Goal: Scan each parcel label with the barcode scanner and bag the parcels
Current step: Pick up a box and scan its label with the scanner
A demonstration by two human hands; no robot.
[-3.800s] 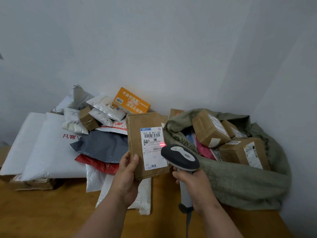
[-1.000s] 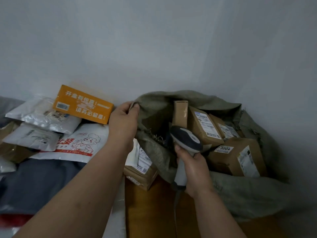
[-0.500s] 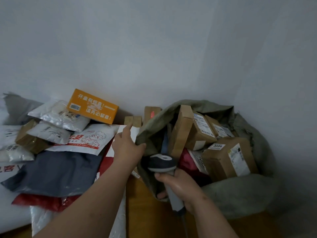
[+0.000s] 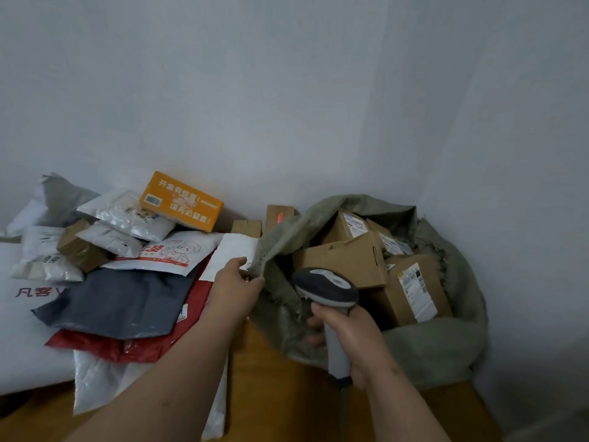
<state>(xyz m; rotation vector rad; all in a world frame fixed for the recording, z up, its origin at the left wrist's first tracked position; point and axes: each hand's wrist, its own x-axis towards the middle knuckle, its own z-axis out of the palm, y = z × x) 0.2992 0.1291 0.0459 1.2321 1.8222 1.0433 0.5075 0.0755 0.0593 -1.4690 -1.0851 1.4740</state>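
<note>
A green woven sack lies open on the table at the right, with several brown cardboard parcels inside. My left hand grips the sack's left rim. My right hand grips the handle of the grey barcode scanner, whose head hovers over the sack's mouth. A pile of parcels lies to the left: an orange box, white mailers, a dark grey mailer and a red mailer.
The wooden table runs to a corner of grey walls behind and to the right. Two small brown boxes stand against the back wall between the pile and the sack. A large white mailer lies at far left.
The flat brown parcel I held up to the scanner now lies flat inside the sack. My left hand has dropped lower along the sack's rim, and the scanner sits further right.
</note>
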